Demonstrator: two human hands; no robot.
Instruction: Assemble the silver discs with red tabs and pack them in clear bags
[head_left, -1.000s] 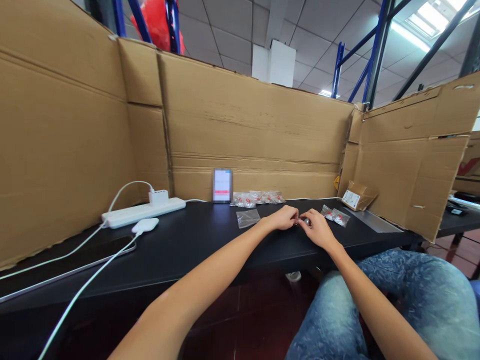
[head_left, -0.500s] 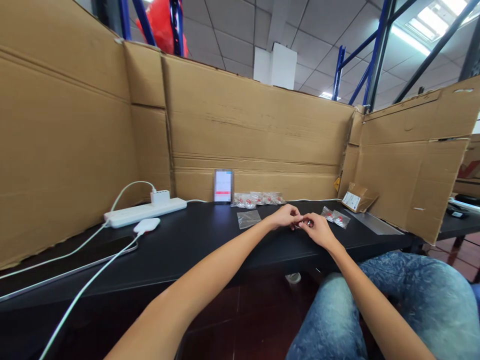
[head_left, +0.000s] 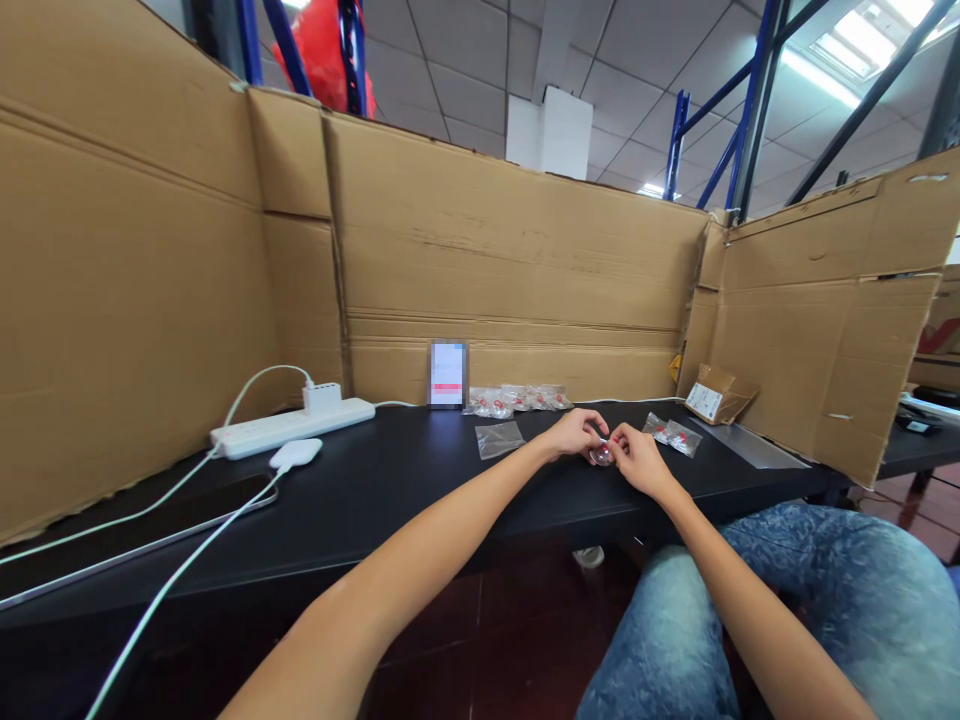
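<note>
My left hand [head_left: 576,434] and my right hand [head_left: 636,458] meet low over the black table, fingertips almost together. Between them is a small clear round item with a red part [head_left: 601,455], too small to name more exactly. Right thumb and fingers pinch its right side. The left fingers are curled closed at its upper left, partly hiding it. A flat clear plastic bag [head_left: 499,439] lies left of my left hand. Beyond my right hand lie small clear bags with red pieces in them [head_left: 672,435].
Several filled clear bags [head_left: 517,400] line the back cardboard wall [head_left: 517,250], beside an upright screen [head_left: 448,374]. A white power strip [head_left: 292,428], a cable and a dark tablet [head_left: 150,530] lie at left. An opened brown package [head_left: 716,396] stands at the back right.
Both hands have shifted slightly and their fingertips turned, so the clear round item with red now shows below the fingers. The bags and other things stay in place.
</note>
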